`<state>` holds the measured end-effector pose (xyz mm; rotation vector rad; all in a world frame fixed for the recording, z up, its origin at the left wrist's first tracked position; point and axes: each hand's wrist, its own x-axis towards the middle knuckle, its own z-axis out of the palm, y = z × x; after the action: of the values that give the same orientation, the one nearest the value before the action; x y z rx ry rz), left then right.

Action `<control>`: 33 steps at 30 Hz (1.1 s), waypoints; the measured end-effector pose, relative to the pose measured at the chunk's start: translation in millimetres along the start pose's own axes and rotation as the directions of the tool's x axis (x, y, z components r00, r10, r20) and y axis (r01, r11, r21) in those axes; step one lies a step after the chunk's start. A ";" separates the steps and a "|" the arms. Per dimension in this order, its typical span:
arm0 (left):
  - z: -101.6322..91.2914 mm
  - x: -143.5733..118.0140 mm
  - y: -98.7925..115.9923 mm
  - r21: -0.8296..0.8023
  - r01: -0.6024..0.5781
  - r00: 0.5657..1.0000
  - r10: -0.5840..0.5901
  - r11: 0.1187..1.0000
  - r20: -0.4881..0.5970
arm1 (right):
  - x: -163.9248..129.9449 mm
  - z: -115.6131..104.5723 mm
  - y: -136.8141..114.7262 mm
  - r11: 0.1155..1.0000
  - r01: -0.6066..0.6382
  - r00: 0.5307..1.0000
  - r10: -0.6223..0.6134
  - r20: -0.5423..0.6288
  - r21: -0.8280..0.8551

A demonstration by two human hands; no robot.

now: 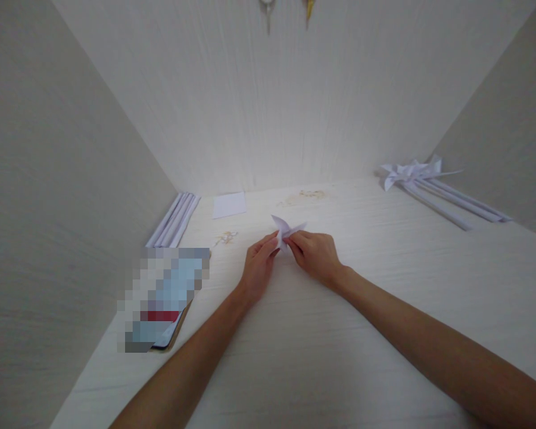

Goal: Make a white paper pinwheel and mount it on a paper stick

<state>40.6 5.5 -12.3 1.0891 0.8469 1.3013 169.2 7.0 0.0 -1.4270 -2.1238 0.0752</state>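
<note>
A white paper pinwheel [284, 225] is held between my two hands above the middle of the table, its pointed blades sticking up and to the right. My left hand [259, 265] pinches its left side between thumb and fingers. With closed fingertips, my right hand [316, 253] grips it near the centre from the right. The fingers partly hide its lower part, and whether a small fastener is in them cannot be seen. Left of my left hand lies a small cluster of thin gold and white pieces [226, 238], too small to name.
Rolled white paper tubes [173, 220] lie at the left wall, beside a white paper square [229, 205]. A pixelated, phone-like device [174, 330] lies in front of them. More tiny gold pieces [311, 194] are near the back wall. White pinwheels on paper sticks [442, 193] are piled at the back right.
</note>
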 end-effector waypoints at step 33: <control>-2.8 -0.8 4.7 0.330 -0.120 0.993 0.120 0.936 0.021 | 3.0 1.3 -0.7 0.979 -0.182 0.983 0.182 0.012 0.095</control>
<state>36.4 4.8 -8.8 1.4246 1.0376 1.2865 167.2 9.6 0.4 -1.5609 -1.9598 0.2472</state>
